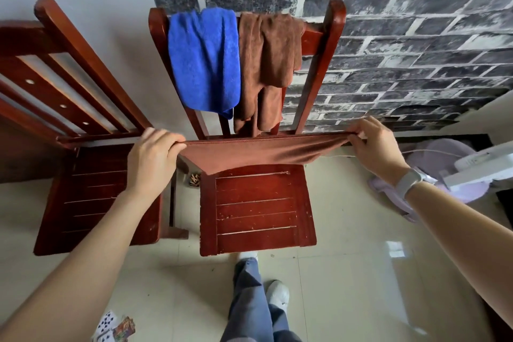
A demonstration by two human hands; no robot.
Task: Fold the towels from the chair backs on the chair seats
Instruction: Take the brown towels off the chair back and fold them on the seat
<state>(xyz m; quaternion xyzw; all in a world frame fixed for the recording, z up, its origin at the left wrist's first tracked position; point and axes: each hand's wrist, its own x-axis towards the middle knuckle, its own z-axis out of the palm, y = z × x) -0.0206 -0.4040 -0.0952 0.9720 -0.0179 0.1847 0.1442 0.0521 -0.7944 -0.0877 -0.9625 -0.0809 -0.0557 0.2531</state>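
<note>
A brown towel [258,151] is stretched flat between my hands above the back part of the middle chair's red wooden seat [256,211]. My left hand [152,158] pinches its left corner and my right hand [372,144] pinches its right corner. The towel's lower edge sags toward the seat. On this chair's back [330,44] a blue towel [205,58] hangs at the left and another brown towel [268,69] hangs at the right, bunched and uneven.
A second red wooden chair [91,175] stands close at the left, its seat bare. A lilac fan base [455,166] and a white device [488,166] sit on the floor at the right. Playing cards [113,326] lie by my legs. A brick-pattern wall is behind.
</note>
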